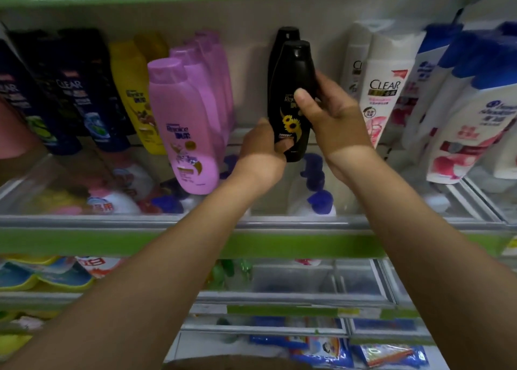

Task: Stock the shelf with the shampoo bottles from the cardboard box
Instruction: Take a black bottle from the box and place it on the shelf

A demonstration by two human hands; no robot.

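Two hands hold one black bottle [291,95] upright over the shelf [167,244]: the left hand [260,148] grips its base with fingers curled round it, thumb on the front, and the right hand [327,112] wraps its upper body, thumb pressed on the partly covered "Rejoice" label above a sunflower print. Just behind the black bottle stands a second black one [282,42]; left of it a row of pink bottles [184,118] reads "Rejoice", then come yellow bottles [134,90] and dark "CLEAR" bottles [75,95]. Right of the black bottle stand white bottles [383,90] marked "CLEAR", and beyond them white, blue-capped bottles [472,104] whose writing is too blurred to read.
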